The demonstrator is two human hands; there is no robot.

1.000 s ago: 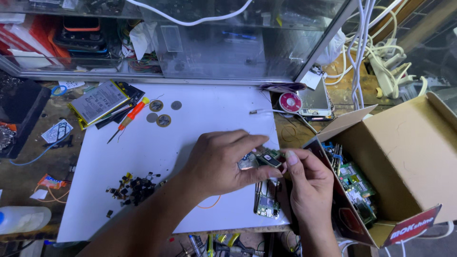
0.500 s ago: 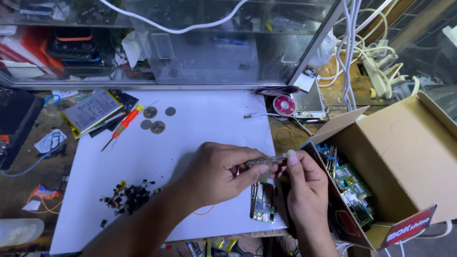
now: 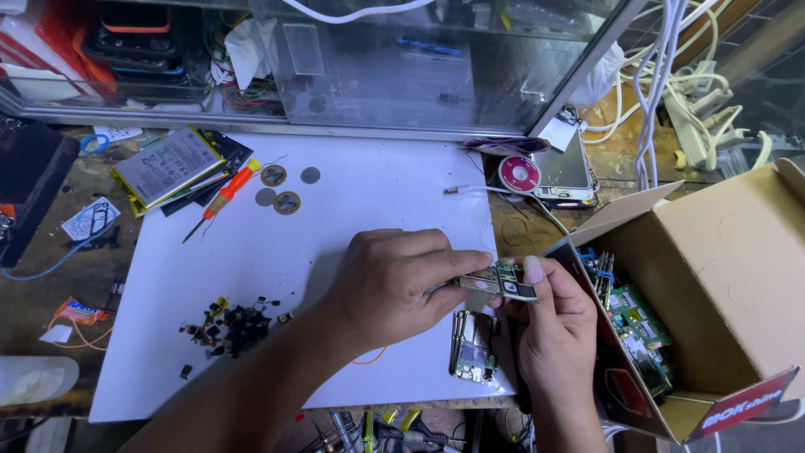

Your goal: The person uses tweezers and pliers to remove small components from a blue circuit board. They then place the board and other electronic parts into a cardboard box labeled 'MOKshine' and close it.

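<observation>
Item: small green circuit board [image 3: 496, 283], pinched between our left hand [image 3: 394, 285] and right hand [image 3: 549, 323], above white table [image 3: 369, 193] mat edge. We'd grip edges only, steady. Second board [image 3: 474, 346] flat below.

Green circuit board [image 3: 496, 281]; white mat [image 3: 369, 193]; orange-handled screwdriver [image 3: 225, 195]; brown cardboard box [image 3: 738, 277]; black chip pile [image 3: 231, 323].

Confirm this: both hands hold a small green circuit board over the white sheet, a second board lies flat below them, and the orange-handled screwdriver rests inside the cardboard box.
Not quite. The orange-handled screwdriver lies on the white sheet, at its upper left beside the coins, not in the cardboard box. The head view shows this. The rest holds: left hand and right hand hold the small green circuit board, the second board below.
</observation>
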